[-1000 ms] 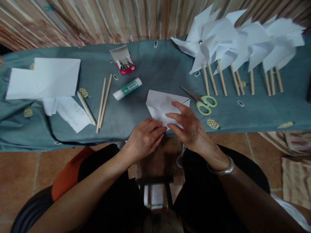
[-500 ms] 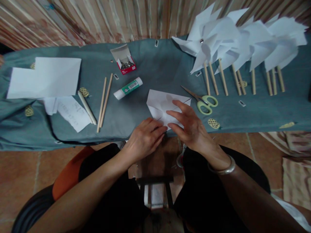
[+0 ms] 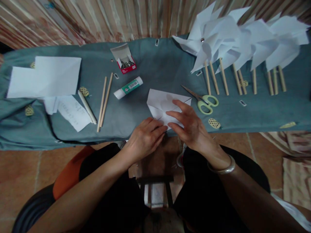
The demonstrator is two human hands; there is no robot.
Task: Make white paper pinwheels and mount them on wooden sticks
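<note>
A white sheet of paper point(image 3: 159, 98) with fold lines lies at the near edge of the cloth-covered table. My left hand point(image 3: 145, 137) has its fingers closed together on the paper's near left edge, which they partly hide. Fingers apart, my right hand point(image 3: 190, 129) rests over the paper's right side, its fingertips touching the surface. Just right of the paper lie scissors with pale green handles point(image 3: 205, 102), blades slightly apart. A green and white glue stick point(image 3: 128, 87) lies to the upper left of the paper.
Several white paper pinwheels point(image 3: 221, 30) on sticks lie at the back right. An open red box of metal pins point(image 3: 126, 64) stands behind the glue stick. To the left are two thin wooden sticks point(image 3: 104, 103), a pale rod point(image 3: 86, 106) and white paper sheets point(image 3: 55, 76).
</note>
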